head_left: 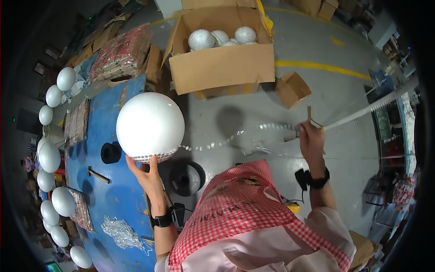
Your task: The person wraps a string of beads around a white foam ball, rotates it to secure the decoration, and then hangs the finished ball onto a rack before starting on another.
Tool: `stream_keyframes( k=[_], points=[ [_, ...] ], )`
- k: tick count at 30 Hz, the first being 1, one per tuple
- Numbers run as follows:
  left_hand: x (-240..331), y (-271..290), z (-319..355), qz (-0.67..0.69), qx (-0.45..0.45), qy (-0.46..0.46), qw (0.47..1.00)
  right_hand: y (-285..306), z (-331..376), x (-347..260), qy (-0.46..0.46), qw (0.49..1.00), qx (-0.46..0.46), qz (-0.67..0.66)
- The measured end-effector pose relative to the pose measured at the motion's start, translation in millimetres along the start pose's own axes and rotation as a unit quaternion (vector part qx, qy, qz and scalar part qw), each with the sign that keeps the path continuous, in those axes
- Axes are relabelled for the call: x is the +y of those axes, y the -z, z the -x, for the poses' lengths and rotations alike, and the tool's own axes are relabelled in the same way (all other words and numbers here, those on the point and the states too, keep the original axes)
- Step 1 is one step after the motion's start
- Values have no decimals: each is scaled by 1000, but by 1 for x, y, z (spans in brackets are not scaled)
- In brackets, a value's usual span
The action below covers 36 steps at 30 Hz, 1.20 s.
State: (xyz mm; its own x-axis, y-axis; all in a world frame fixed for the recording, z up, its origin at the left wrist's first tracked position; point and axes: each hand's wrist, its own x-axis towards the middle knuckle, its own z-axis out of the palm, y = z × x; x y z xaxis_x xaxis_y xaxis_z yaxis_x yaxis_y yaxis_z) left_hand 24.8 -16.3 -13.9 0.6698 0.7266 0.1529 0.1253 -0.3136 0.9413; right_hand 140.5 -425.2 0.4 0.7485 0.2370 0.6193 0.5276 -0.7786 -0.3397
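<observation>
- Apron (240,201): nearest, at 6 o'clock, red-and-white check.
- Left grip (147,181): at 8 o'clock, fingers spread under the ball and touching its lower edge, holding it from below.
- Ball (150,122): at 9 o'clock, large, glossy and white, in front of the worktop's near edge.
- Band (156,157): silver beads in rows around the ball's bottom. Judging by this, only the lowest part is covered; the sides and top, most of the surface, are left bare.
- Strand (240,133): beaded, running from the ball's 4 o'clock side across to the right grip.
- Right grip (311,143): at 3 o'clock, well apart from the ball, fingers closed on the strand's far end; blur hides the exact pinch.
- Worktop (102,118): blue, from 8 to 10 o'clock, bearing a tangled silver pile (120,231) between 7 and 8, a hammer (99,176) past 8, and a black ring (107,156) near 9.
- White balls (49,156): beyond the worktop, 8 to 10 o'clock, seemingly undecorated.
- Box (222,70): at 12 o'clock, open, holding silver balls (201,40) that look covered on the sides showing.
</observation>
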Motion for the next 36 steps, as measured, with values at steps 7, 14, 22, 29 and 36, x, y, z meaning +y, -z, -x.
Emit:
stream_keyframes(
  k=[7, 14, 22, 29, 36],
  points=[
    [19, -6, 6, -64, 17, 6, 998, 9, -14, -20, -19, 994, -11, -108],
    [41, -2, 14, -191, 19, -61, 980, 15, -40, -42, 50, 958, -153, -238],
    [31, 9, 13, -202, 9, -68, 977, -5, -48, -57, 7, 882, -300, -364],
    [36, 19, 21, -229, -5, -79, 970, -27, -44, -76, -45, 841, -392, -370],
    [69, 34, 33, -180, -14, -171, 969, -29, -66, -111, 69, 812, -432, -387]
  ],
)
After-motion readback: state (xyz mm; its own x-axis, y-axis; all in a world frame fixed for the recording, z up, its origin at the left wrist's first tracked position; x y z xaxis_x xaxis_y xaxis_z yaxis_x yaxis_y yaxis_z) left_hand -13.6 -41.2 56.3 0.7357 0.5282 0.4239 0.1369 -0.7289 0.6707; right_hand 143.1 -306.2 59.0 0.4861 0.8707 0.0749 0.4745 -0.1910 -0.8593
